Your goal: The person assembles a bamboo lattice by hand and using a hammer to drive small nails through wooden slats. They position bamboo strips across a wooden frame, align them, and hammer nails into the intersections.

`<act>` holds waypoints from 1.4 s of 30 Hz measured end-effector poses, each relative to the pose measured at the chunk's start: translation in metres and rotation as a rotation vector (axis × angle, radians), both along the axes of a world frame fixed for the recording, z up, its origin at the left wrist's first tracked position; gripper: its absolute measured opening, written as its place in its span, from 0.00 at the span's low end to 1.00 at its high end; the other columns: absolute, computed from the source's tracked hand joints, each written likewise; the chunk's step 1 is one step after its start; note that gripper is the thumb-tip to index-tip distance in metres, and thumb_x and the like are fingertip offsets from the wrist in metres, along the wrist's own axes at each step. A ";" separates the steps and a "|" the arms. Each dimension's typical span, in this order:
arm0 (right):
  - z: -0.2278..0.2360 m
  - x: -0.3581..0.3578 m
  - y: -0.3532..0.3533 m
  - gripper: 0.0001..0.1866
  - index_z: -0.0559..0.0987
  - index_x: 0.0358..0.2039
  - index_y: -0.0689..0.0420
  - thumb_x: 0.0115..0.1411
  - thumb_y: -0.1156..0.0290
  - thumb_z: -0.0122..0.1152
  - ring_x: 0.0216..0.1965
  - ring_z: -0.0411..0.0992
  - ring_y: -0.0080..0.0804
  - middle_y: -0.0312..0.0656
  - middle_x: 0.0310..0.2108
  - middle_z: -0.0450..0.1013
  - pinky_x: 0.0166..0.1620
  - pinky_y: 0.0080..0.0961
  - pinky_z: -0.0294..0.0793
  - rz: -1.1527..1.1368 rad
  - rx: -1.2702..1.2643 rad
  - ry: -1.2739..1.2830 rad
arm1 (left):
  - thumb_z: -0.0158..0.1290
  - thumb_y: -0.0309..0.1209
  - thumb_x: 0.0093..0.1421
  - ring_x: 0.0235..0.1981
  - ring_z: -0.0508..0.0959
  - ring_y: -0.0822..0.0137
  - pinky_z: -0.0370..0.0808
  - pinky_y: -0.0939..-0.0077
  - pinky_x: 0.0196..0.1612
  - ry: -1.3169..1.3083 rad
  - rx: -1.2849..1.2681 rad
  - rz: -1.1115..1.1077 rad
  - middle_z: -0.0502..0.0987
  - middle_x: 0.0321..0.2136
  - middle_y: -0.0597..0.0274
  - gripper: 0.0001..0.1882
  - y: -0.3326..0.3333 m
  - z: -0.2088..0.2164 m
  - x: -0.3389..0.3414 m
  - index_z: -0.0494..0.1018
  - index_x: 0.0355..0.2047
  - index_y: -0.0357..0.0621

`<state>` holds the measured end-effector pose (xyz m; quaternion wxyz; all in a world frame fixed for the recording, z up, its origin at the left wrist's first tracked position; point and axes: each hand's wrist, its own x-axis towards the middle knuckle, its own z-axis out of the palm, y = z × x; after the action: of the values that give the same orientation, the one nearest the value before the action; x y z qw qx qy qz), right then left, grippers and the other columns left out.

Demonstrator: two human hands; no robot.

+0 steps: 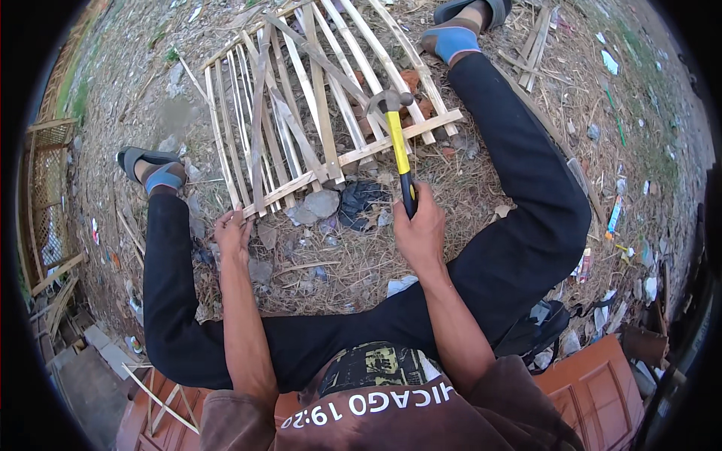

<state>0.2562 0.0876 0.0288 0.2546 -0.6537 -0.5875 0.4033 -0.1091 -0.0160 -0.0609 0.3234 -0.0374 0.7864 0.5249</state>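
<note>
My right hand (421, 229) is wrapped round the black grip of a claw hammer (398, 143) with a yellow handle. The hammer's metal head hangs over the right part of a wooden slat panel (322, 120). Thin, pale strips run lengthwise on this panel, with a few greyish slats lying slantwise over them. A wooden crosspiece (353, 155) spans its near end. My left hand (233, 231) is closed at the left end of that crosspiece, fingertips on the wood. Part of its grip is hidden from above.
My outstretched legs flank the panel, with sandalled feet (154, 167) beyond. Stones (322, 203) and a dark plastic scrap (361, 204) lie by the crosspiece. Loose slats (535, 45) rest at the far right. A woven lattice frame (51, 188) stands left; reddish-brown panelled boards (594, 387) lie behind me.
</note>
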 end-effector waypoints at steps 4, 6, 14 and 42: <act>-0.013 -0.003 0.003 0.16 0.71 0.45 0.64 0.58 0.71 0.60 0.31 0.75 0.60 0.57 0.27 0.75 0.35 0.54 0.71 0.035 -0.014 -0.116 | 0.65 0.31 0.59 0.30 0.78 0.69 0.80 0.80 0.33 -0.021 0.022 0.024 0.75 0.37 0.59 0.20 0.000 -0.005 -0.001 0.66 0.45 0.43; -0.013 -0.007 0.002 0.16 0.71 0.44 0.64 0.58 0.70 0.61 0.31 0.75 0.60 0.57 0.27 0.75 0.35 0.54 0.71 0.060 -0.036 -0.193 | 0.65 0.31 0.59 0.29 0.77 0.69 0.79 0.82 0.31 -0.050 0.006 0.018 0.75 0.36 0.60 0.20 -0.004 -0.002 -0.006 0.66 0.45 0.44; 0.048 0.034 0.008 0.23 0.72 0.50 0.61 0.54 0.72 0.66 0.48 0.71 0.49 0.50 0.42 0.72 0.50 0.44 0.69 0.116 0.320 -0.093 | 0.60 0.49 0.61 0.27 0.73 0.72 0.69 0.77 0.28 0.337 -0.299 -0.235 0.76 0.32 0.60 0.25 -0.010 -0.051 -0.057 0.72 0.43 0.37; -0.026 0.369 0.142 0.10 0.88 0.35 0.48 0.52 0.63 0.67 0.38 0.80 0.45 0.47 0.34 0.82 0.45 0.39 0.79 -0.169 -0.137 -0.830 | 0.57 0.36 0.62 0.28 0.75 0.66 0.73 0.64 0.29 0.612 -0.776 -0.960 0.76 0.29 0.57 0.15 0.002 0.147 -0.281 0.75 0.44 0.39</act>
<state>0.6256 0.2294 0.0032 -0.0151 -0.8217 -0.5565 0.1218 -0.3902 -0.0144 0.0860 0.2466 0.3519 0.9029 -0.0089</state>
